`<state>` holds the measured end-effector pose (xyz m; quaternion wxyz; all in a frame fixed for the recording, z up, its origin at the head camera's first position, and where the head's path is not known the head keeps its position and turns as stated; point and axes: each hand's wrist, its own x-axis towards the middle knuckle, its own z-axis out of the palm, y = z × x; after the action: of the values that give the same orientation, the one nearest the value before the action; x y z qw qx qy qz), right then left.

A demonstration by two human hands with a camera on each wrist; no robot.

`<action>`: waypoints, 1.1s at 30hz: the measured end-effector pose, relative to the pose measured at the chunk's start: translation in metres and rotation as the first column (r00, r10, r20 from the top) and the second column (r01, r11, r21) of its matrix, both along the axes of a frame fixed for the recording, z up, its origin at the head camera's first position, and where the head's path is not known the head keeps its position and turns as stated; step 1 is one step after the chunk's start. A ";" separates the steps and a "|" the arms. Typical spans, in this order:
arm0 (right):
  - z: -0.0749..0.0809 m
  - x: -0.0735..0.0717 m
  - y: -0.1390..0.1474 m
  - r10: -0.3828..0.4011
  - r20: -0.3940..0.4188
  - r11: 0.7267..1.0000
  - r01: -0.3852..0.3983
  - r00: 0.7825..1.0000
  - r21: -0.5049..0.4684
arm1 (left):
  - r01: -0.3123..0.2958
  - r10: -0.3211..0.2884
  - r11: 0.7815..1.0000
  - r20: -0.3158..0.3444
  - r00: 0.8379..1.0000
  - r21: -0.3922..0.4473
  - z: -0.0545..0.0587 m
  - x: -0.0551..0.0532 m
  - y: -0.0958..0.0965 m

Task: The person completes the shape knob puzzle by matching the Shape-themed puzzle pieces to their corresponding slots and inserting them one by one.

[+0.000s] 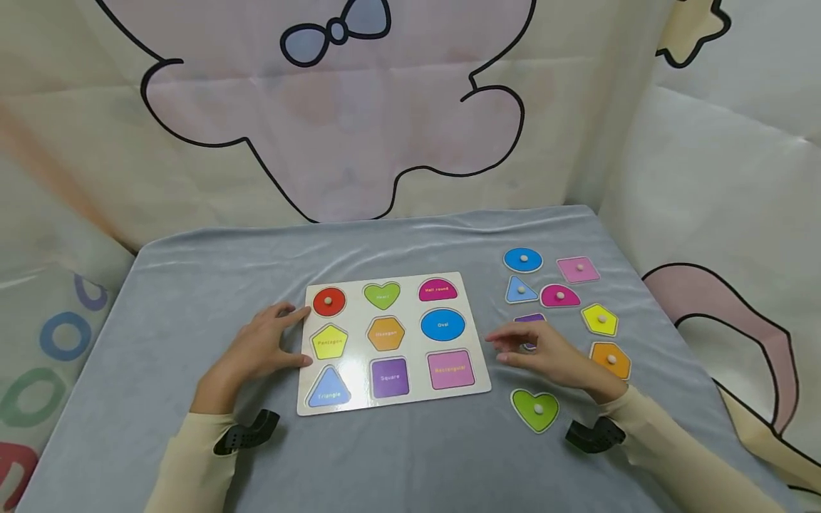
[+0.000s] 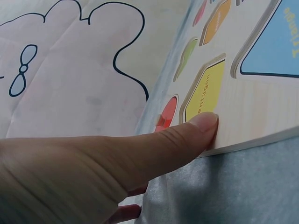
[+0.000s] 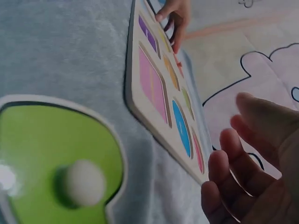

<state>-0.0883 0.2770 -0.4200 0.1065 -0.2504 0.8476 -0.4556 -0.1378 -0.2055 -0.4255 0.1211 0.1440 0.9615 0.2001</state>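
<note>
A white shape puzzle board (image 1: 410, 285) lies on the cloth, with a red circle piece (image 1: 329, 301) seated in its top left recess. My left hand (image 1: 266, 342) rests at the board's left edge; in the left wrist view its straight thumb (image 2: 182, 135) touches the rim beside the yellow pentagon recess (image 2: 205, 91). Just right of the board hovers my right hand (image 1: 545, 354), its fingers loosely bent and nothing held in the right wrist view. It partly covers a purple piece (image 1: 529, 318). Below it lies a green heart piece (image 1: 535, 410) with a white knob.
Loose knobbed pieces lie to the right: a blue oval (image 1: 513, 263), pink rectangle (image 1: 571, 271), blue triangle (image 1: 516, 286), magenta half round (image 1: 551, 298), yellow pentagon (image 1: 596, 313) and orange hexagon (image 1: 609, 349). The grey cloth (image 1: 410, 463) covers the table; printed curtains (image 1: 385, 142) hang behind.
</note>
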 end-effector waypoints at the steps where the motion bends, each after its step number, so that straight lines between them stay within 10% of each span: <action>1: -0.002 0.004 0.004 0.009 0.003 1.000 -0.009 1.000 0.003 | 0.003 -0.003 1.000 -0.002 1.000 0.002 0.000 -0.001 0.001; 17: -0.020 0.037 0.039 0.207 0.090 0.974 -0.196 0.974 -0.118 | -0.012 0.012 1.000 0.011 1.000 -0.017 0.001 0.002 0.001; 33: -0.017 0.045 0.045 0.180 0.089 0.984 -0.180 0.980 0.002 | -0.021 0.021 1.000 0.013 1.000 -0.003 0.001 0.002 0.002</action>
<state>-0.0432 0.3216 -0.4368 0.1860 -0.3050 0.8182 -0.4504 -0.1356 -0.2035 -0.4245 0.1257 0.1325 0.9624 0.2009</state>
